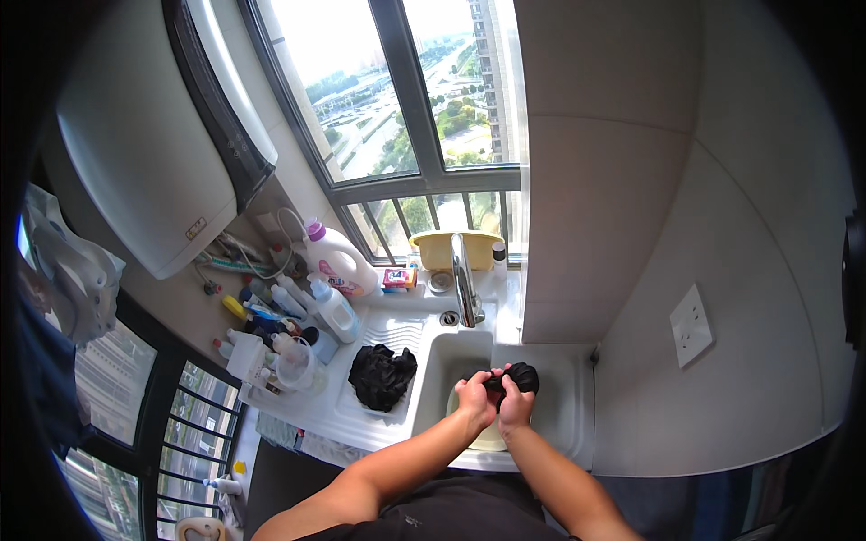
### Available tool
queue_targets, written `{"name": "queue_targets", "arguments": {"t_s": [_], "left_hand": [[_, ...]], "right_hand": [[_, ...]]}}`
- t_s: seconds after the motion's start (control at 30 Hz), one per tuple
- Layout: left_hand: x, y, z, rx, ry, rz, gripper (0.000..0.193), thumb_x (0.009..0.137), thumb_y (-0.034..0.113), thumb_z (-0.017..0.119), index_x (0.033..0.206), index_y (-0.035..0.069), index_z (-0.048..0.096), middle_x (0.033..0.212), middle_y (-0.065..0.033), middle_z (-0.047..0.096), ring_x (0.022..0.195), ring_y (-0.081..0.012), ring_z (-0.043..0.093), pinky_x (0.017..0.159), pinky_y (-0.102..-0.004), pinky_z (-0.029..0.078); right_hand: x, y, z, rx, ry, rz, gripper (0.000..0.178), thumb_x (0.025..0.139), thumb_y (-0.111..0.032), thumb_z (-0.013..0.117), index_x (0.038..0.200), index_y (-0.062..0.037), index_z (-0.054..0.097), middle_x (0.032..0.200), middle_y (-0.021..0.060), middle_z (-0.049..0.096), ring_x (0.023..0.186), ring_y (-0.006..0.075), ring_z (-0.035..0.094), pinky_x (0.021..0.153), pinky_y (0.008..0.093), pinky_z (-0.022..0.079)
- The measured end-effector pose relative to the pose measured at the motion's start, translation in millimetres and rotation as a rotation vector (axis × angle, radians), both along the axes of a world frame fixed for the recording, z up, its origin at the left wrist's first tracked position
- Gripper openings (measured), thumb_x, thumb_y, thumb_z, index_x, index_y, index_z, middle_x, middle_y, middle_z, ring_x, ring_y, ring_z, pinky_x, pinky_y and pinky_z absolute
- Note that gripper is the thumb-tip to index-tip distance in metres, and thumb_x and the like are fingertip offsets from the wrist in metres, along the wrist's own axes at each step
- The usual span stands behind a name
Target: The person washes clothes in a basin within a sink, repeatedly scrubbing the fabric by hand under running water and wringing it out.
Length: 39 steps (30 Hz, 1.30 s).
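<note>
Both my hands are closed around a bunched wet-looking black cloth over the sink. My left hand grips its left part, and my right hand is wrapped round it close beside. The cloth's exact kind cannot be made out. Beneath my hands, a pale yellowish basin shows partly in the sink; my forearms and hands hide much of it. To the left, a second crumpled black cloth lies on the white ribbed washboard. Behind my hands stands a chrome faucet.
At the left, the counter holds a large detergent jug, a white-and-blue bottle, a clear plastic cup and several other bottles. A yellow basin leans by the window. A water heater hangs upper left; a wall stands right.
</note>
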<state>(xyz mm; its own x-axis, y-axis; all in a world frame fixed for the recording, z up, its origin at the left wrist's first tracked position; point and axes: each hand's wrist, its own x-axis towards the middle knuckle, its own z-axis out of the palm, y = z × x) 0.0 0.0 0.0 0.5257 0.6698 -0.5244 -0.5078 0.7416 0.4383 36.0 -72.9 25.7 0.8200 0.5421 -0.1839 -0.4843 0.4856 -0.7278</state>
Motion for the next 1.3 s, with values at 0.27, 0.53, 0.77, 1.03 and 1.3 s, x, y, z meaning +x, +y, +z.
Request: {"name": "queue_targets", "arguments": {"t_s": [0.27,0.53,0.77,1.03,1.3], "left_hand": [[-1,42,11,-0.165,0.274,-0.361,0.026,0.105,0.026,0.057,0.092,0.004,0.06,0.082,-0.0127,0.067,0.073,-0.0271,0.068,0.064,-0.0421,0.059],[13,12,16,0.253,0.477,-0.453,0.034,0.107,0.033,0.058,0.078,0.015,0.058,0.072,0.0016,0.054,0.066,-0.0145,0.049,0.066,-0.033,0.041],[10,37,-7,0.18,0.543,-0.378,0.044,0.11,0.041,0.052,0.075,0.015,0.056,0.068,-0.0007,0.053,0.065,-0.0163,0.052,0.059,-0.0358,0.042],[28,16,18,0.127,0.493,-0.67,0.029,0.103,0.033,0.059,0.1,0.006,0.07,0.09,-0.0075,0.069,0.075,-0.0221,0.066,0.067,-0.038,0.053],[-12,60,-47,0.886,0.649,-0.745,0.023,0.101,0.026,0.062,0.099,0.005,0.07,0.092,-0.0077,0.071,0.081,-0.0228,0.067,0.076,-0.0385,0.057]], "right_hand": [[-25,-18,11,-0.199,-0.697,0.052,0.039,0.105,-0.029,0.065,0.128,0.0026,0.064,0.129,0.0176,0.067,0.12,0.032,0.066,0.109,0.0436,0.049],[40,28,-28,-0.87,-0.422,-0.278,0.06,0.103,-0.045,0.061,0.073,0.0058,0.067,0.065,0.022,0.068,0.058,0.0388,0.068,0.059,0.0512,0.05],[-14,8,1,-0.603,-0.333,-0.135,0.045,0.103,-0.041,0.065,0.085,0.0004,0.073,0.071,0.0113,0.073,0.068,0.027,0.072,0.068,0.0434,0.055],[60,31,-26,-0.878,-0.52,-0.278,0.041,0.096,-0.036,0.065,0.089,0.0027,0.074,0.084,0.0212,0.077,0.079,0.0397,0.075,0.073,0.0489,0.058],[-36,18,-12,-0.586,-0.709,-0.183,0.038,0.094,-0.038,0.071,0.093,-0.0003,0.076,0.087,0.0224,0.077,0.087,0.0403,0.077,0.083,0.0493,0.059]]}}
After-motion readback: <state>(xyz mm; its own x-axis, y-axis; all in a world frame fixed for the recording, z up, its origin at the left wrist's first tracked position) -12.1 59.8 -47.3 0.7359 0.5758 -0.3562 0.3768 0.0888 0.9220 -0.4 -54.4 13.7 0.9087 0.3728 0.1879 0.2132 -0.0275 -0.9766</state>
